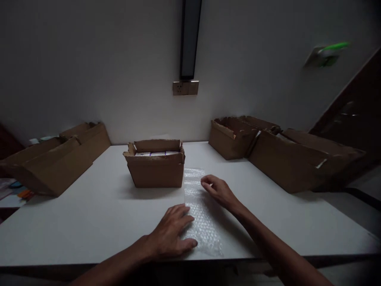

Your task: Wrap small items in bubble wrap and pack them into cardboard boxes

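Bubble wrap (pixel 205 228) lies flat on the surface (pixel 113 234) at the frame's lower centre. The left hand (pixel 172 232) rests splayed, fingers released, over its left edge, apparently steadying it; the right hand's (pixel 219 190) fingers curl beside its right edge, pinch uncertain.

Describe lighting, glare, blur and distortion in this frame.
Head view: dim overall, corners darkest; head view: soft shadows beside the middle box and under the right hand; head view: small glints on the bubble wrap; head view: green item smeared; head view: side boxes look stretched toward the edges.
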{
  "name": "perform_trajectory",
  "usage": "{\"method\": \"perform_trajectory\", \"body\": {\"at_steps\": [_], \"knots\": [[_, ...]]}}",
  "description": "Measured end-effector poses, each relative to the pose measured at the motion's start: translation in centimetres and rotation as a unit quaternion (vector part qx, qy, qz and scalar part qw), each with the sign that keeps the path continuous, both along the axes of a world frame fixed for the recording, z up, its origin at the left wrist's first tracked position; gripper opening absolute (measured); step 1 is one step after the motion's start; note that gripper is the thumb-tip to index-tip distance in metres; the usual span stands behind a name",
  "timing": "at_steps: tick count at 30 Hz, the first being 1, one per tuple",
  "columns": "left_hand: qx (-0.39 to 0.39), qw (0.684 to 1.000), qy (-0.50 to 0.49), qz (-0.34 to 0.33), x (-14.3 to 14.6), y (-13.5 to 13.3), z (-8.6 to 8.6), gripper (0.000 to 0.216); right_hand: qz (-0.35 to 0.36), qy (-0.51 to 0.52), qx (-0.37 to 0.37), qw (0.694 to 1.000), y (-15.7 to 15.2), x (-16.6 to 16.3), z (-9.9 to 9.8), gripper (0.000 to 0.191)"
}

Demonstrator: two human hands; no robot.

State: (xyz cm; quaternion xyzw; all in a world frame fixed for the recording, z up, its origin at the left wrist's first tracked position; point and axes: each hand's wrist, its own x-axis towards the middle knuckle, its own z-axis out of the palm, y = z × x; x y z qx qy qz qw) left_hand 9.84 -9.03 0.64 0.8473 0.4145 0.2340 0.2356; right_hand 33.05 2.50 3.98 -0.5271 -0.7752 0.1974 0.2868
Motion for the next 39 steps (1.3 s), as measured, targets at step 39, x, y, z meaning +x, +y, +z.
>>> {"method": "perform_trajectory", "body": {"at_steps": [39], "knots": [[0.058, 0.991, -0.123, -0.019, 2.4, 5.0, -2.3, 0.017, -0.03, -0.243, 0.095, 0.965, 12.6, -4.4, -4.3, 0.041]]}}
